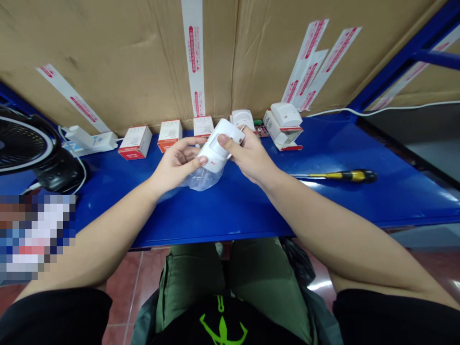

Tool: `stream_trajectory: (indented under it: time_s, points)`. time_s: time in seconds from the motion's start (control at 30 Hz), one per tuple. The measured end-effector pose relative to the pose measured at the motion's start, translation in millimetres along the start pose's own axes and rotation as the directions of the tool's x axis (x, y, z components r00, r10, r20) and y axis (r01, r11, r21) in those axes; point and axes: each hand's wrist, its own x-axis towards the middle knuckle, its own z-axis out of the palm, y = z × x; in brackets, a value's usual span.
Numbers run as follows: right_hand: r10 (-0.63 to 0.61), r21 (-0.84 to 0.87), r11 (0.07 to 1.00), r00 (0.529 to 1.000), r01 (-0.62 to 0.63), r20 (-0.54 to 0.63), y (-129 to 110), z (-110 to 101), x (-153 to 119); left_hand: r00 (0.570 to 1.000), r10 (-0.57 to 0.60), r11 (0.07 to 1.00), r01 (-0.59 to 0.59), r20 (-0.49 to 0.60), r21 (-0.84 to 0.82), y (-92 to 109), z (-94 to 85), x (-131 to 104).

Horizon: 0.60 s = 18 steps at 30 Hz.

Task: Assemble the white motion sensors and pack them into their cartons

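Observation:
A white plastic motion detector (220,143) is held tilted above the blue table between my two hands. My left hand (178,160) is closed on its lower left end, thumb on the front face. My right hand (249,148) grips its upper right side, with the thumb pressed on the front. A thin metallic tip shows by the right index finger; what it belongs to is hidden. Just under the detector lies a crumpled clear plastic bag (204,179). Behind it sits another white detector housing (241,118), partly covered by my right hand.
Red-and-white boxes (135,142) line the back edge; an opened box (281,132) at right carries a white housing (286,115). A yellow-black screwdriver (354,176) lies right. At left stand a black fan (21,141) and power strip (91,143). Cardboard (125,57) backs the table.

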Motion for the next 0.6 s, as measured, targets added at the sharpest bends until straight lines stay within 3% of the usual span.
stream_trajectory:
  time_s: [0.13,0.27,0.47,0.6]
  points:
    - [0.100,0.066,0.993,0.994,-0.102,0.035,-9.9,-2.8,0.0,0.995,-0.071,0.996,0.067,-0.073,-0.058,-0.6,-4.0,2.4]
    - [0.146,0.073,0.986,0.986,-0.151,0.080,-19.7,-6.8,-1.9,0.990,-0.030,0.999,0.028,-0.138,-0.015,-1.0,-4.5,3.5]
    - [0.122,0.056,0.990,0.984,-0.130,0.127,-18.0,-7.1,-3.9,0.990,0.093,0.988,-0.079,-0.107,0.131,-5.8,-5.8,4.7]
    - [0.118,0.074,0.989,0.986,-0.127,0.119,-18.4,-5.8,-4.4,0.996,0.023,0.989,-0.010,-0.083,0.151,-2.7,-2.9,4.9]
